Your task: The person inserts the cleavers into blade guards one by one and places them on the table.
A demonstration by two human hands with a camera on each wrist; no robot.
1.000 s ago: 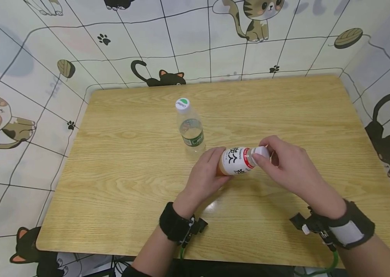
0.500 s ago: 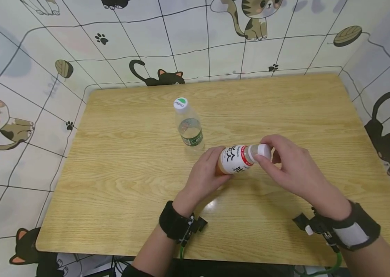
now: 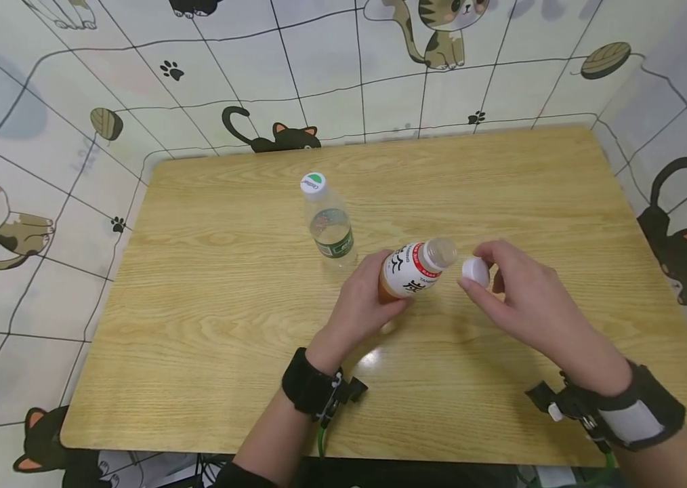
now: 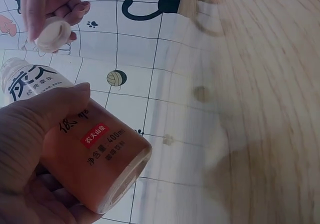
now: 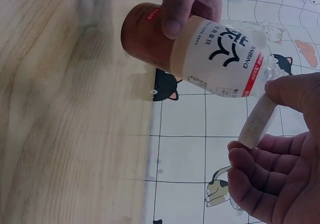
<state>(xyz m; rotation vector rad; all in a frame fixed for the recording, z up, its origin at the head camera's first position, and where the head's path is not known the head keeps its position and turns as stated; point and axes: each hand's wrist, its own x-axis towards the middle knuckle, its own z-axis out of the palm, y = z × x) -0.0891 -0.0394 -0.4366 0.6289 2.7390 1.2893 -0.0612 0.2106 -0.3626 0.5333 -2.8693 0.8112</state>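
Observation:
My left hand (image 3: 360, 296) grips the lower part of a coffee drink bottle (image 3: 410, 269), tilted with its neck up to the right. White label, black characters and a brown drink show in the left wrist view, where my thumb lies across the bottle (image 4: 107, 149). The mouth is uncapped. Just right of it, my right hand (image 3: 529, 298) pinches a white bottle cap (image 3: 475, 272) between thumb and fingertip, apart from the neck. In the right wrist view the cap (image 5: 257, 121) is seen edge-on.
A clear water bottle (image 3: 332, 230) with a white cap and green label stands upright behind my left hand. The wooden table (image 3: 227, 305) meets walls (image 3: 331, 68) printed with cats on the left, back and right.
The white cap has come off the coffee bottle, and my right hand has moved it slightly right. My left hand has tipped the bottle's neck a bit upward.

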